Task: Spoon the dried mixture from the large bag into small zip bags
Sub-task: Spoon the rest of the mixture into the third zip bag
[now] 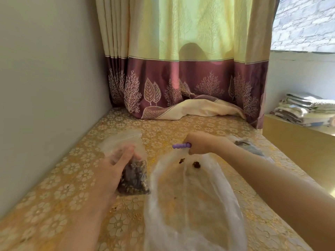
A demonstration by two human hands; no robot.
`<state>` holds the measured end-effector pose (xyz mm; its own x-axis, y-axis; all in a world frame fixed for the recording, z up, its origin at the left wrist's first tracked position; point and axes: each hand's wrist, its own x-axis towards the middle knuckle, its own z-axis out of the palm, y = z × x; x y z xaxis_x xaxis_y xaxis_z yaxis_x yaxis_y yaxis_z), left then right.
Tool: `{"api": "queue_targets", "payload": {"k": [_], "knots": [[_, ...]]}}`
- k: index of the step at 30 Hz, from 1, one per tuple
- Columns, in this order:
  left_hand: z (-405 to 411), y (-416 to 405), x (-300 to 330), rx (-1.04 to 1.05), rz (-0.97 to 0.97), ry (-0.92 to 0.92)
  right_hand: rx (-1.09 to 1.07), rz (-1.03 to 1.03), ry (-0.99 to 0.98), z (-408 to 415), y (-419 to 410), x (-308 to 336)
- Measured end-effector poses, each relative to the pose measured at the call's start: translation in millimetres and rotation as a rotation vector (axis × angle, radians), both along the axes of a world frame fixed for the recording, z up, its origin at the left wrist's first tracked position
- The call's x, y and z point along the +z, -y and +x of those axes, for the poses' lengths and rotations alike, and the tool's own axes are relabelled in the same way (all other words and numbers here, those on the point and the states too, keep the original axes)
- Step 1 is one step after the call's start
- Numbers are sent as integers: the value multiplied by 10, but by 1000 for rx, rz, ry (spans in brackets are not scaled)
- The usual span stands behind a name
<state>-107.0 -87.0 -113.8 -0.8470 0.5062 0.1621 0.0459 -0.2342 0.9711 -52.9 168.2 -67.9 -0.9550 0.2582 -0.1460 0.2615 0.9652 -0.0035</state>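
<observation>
Desk (pixel 59 180): gold flowered cover; the left edge runs along the wall, the far edge lies under the curtain (pixel 181 78).
Large bag (pixel 195 205): lies flat in the middle near the front edge, mouth toward the far edge. It looks almost empty, with only some dark crumbs near the mouth, so I judge the task is close to its end.
Small bag (pixel 134 178): clear, lower half filled with dark dried pieces, top open and limp. It is just left of the large bag, so the way for the spoon is short.
Filled bag (pixel 250 146): near the right edge, put aside; blurred.
Left hand (pixel 116 167): grip grasping the small bag at its side, probably to hold it up for filling.
Right hand (pixel 198 144): grip clenched on the spoon (pixel 181 146) above the large bag's mouth; only the purple handle shows, the bowl is hidden.
</observation>
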Motion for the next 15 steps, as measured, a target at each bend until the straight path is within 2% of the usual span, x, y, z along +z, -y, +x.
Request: {"api": "queue_targets", "payload": {"k": [4,9,11,15], "knots": [[22,-67,-91,10,-80,-23,23,-173,-43,42,70,13],[47,-102,-138,-8,-126,-31,-48,-416,-413,234,14,195],[61,-111,-145,-23,-142,-54,-205,-646,-531,318,-39,260],[89,-137,-156,-69,-154,-63,-538,-1301,-806,512,-68,245]]}}
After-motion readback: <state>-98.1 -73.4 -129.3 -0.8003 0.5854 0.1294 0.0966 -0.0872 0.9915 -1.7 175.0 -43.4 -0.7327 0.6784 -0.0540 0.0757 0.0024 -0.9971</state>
